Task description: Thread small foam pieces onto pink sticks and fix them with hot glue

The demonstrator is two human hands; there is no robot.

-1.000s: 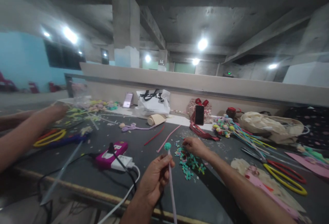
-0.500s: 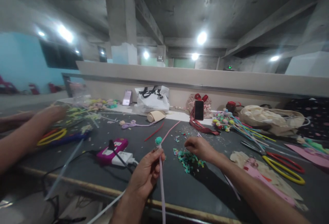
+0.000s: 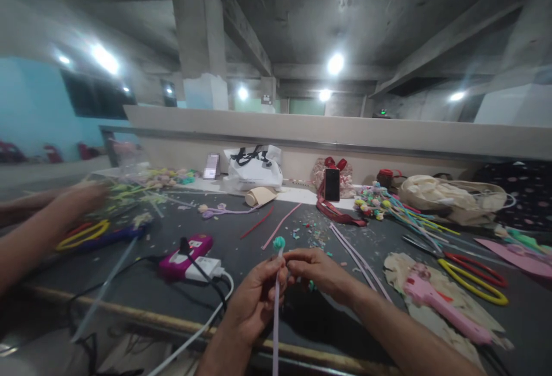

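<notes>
Head view, with the green tip (image 3: 279,243) as dial centre and 12 o'clock away from the wearer: the pale stem (image 3: 275,324) is held over the near edge of the table (image 3: 248,255), tip uppermost, its length led out of frame at 6 o'clock. At 7 o'clock, the stem is gripped just below the tip by the curled fingers of the left hand (image 3: 257,295). At 4 o'clock, the right hand (image 3: 317,272) is placed, fingers bent, close beside the stem; whether anything is pinched cannot be determined. The stem is judged light and flexible, the tip soft and easily crushed; hold is best taken on the stem directly beneath the tip. Between 4 and 5 o'clock, green bits (image 3: 311,286) are partly covered by the right hand. Two pale strips (image 3: 344,245) are laid at 3 o'clock, a pink strip (image 3: 281,225) at 12. Farther out, scissors (image 3: 440,259) and a pink tool (image 3: 446,307) are located towards 4 o'clock, a phone (image 3: 332,185) at 1, a purple device (image 3: 202,248) at 9. Beyond the latter, a co-worker's hand (image 3: 86,198) is blurred.
</notes>
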